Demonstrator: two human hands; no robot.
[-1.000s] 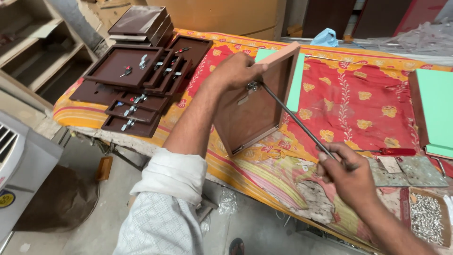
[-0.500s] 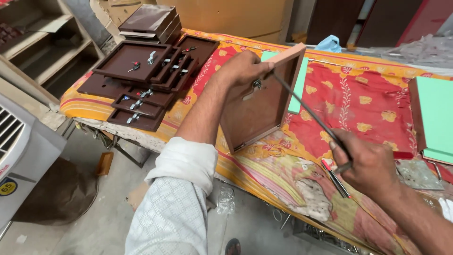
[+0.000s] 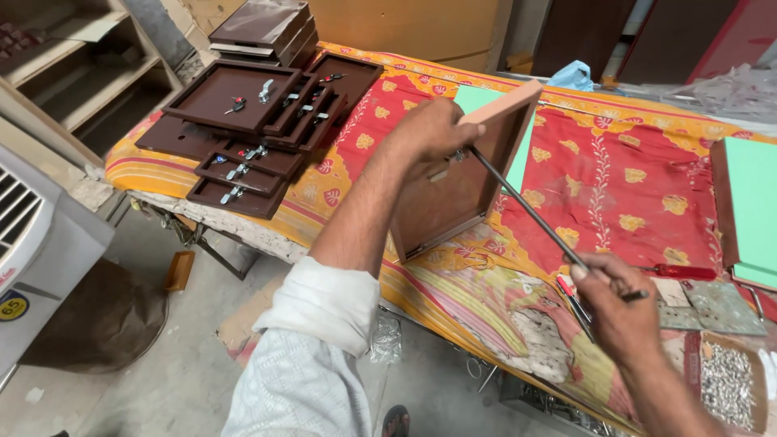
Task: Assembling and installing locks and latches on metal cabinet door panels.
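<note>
Over the cloth-covered worktop (image 3: 647, 186), a tilted wooden frame (image 3: 453, 194) is gripped by left-hand fingers (image 3: 453, 133), while a long screwdriver (image 3: 526, 212), pinched by right-hand fingers (image 3: 603, 279), probably meets its upper edge.

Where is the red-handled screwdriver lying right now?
In the head view, the red-handled screwdriver lies on the red patterned cloth at the right side of the table, just beyond the right hand and left of the green-faced wooden frame.

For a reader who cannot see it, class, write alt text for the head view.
A left hand holds a brown tray on edge on a red patterned cloth, while the right hand drives a long screwdriver into its upper corner. More trays are stacked to the left.
</note>
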